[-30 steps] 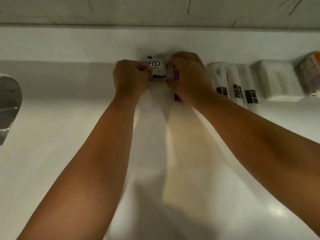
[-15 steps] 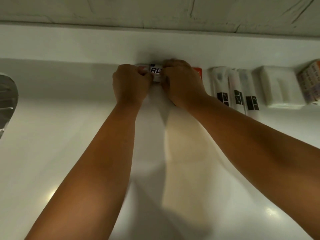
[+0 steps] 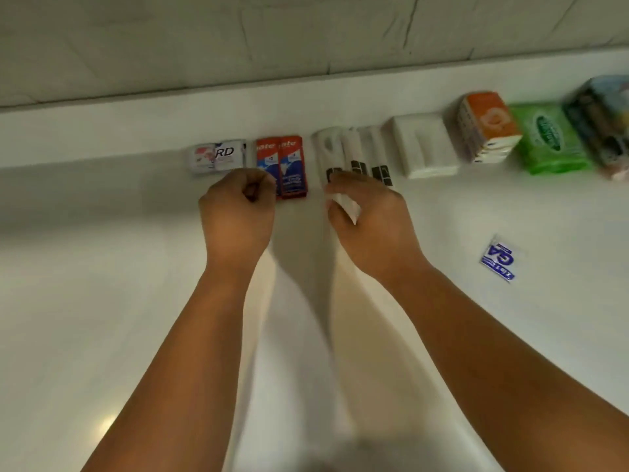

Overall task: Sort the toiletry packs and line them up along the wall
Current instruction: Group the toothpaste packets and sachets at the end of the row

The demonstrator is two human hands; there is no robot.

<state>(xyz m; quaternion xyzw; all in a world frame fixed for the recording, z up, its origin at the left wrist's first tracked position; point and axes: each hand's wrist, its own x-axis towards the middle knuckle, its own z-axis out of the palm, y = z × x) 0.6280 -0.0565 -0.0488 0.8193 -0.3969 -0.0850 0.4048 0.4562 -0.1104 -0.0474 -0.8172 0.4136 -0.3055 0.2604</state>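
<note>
While both forearms are reaching over the white counter (image 3: 102, 301) toward the wall (image 3: 306, 46), the toiletry packs are lying in a row against the ledge at its foot. At the left end, two small white sachets (image 3: 218, 159) are sitting side by side, one lettered RD. Next, two red toothpaste boxes (image 3: 284, 165) are lying touching each other. The left hand (image 3: 238, 207) is sitting just in front of them, curled into a fist with nothing visible in it. Further right, three long white packs (image 3: 352, 148) with black labels are lying close together. The right hand (image 3: 371, 216) is gripping the near end of the first white pack (image 3: 326, 155), fingers curled round it. Beyond these, a white folded pack (image 3: 425, 148), an orange pack (image 3: 488, 126), a green wipes pack (image 3: 549, 139) and a dark pack (image 3: 604, 117), blurred at the frame edge, are continuing the line. A blue-and-white sachet (image 3: 498, 259) is lying alone on the counter, well apart from the row.
</note>
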